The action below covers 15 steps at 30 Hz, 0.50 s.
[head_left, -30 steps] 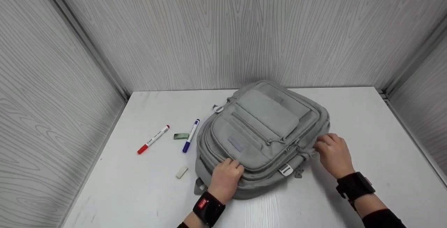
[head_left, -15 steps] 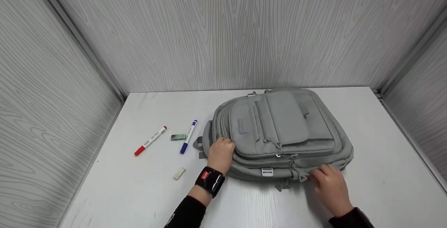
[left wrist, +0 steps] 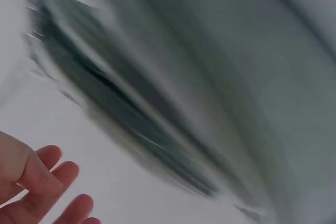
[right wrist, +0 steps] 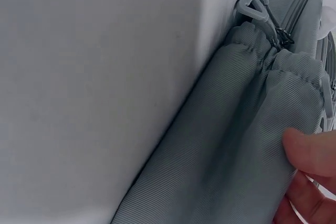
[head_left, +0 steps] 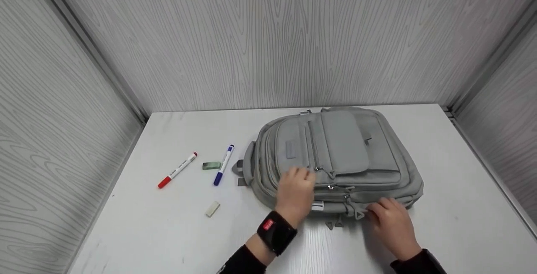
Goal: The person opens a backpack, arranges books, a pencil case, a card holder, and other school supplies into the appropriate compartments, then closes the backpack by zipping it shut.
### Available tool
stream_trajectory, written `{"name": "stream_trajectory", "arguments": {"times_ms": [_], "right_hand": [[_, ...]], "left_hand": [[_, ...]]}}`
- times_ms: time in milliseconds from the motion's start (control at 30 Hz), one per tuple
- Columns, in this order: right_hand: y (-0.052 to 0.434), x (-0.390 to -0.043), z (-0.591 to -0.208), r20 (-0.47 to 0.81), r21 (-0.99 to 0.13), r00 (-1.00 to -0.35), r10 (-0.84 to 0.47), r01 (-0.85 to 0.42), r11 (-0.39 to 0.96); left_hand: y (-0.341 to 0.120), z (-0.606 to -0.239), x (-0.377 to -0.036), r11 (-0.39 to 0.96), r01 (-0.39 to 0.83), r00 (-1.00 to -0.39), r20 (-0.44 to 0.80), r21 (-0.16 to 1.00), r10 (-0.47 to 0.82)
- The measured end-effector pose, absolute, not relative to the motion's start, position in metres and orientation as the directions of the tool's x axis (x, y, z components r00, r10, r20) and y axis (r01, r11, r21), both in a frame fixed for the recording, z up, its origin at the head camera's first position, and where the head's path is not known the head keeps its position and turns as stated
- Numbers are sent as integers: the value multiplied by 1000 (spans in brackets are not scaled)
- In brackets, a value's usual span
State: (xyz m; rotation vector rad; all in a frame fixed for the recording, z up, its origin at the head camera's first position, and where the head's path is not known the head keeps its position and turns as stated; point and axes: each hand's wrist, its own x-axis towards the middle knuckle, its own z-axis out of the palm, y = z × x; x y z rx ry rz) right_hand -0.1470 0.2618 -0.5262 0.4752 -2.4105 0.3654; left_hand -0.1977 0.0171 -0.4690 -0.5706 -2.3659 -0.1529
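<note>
Grip, right hand: right hand (head_left: 390, 223) has its fingers curled onto the near side edge of the grey backpack (head_left: 369, 156), beside the zipper pulls (head_left: 356, 213); the right wrist view shows fingertips (right wrist: 310, 153) pressed into the fabric.
Grip, left hand: left hand (head_left: 295, 192) lies over the backpack's front pocket near the small zipper, fingers loosely bent, holding nothing that shows; the left wrist view is blurred, with the fingers (left wrist: 50, 182) spread free.
Backpack: lies flat on the white table (head_left: 138, 228), right of centre, its far side close to the back wall; every zipper in view looks closed, so its contents are hidden.
Edges and room: bare table lies in front of the backpack and to its right up to the table's edge; wood-grain walls close in three sides.
Count, markers: two, a red-capped marker (head_left: 177, 170) and a blue-capped marker (head_left: 223, 165), left of the backpack.
Count, erasers: two, a green eraser (head_left: 211, 165) between the markers and a white eraser (head_left: 212, 209) nearer the front.
</note>
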Motion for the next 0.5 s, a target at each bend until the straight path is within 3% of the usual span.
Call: {"name": "stream_trajectory", "arguments": {"times_ms": [133, 200, 333, 500], "right_hand": [[260, -146, -525, 624, -139, -743, -240, -409, 902], [258, -145, -524, 621, -144, -748, -236, -404, 903], [256, -143, -520, 592, -147, -772, -233, -388, 910], [257, -143, -517, 590, -132, -772, -236, -380, 915]], "left_hand": [[58, -465, -184, 811, 566, -561, 653, -148, 510], [74, -469, -181, 788, 578, -545, 619, -212, 566], [93, -477, -179, 773, 555, -626, 459, -306, 631], [100, -481, -182, 789, 510, -729, 314, -343, 608]]}}
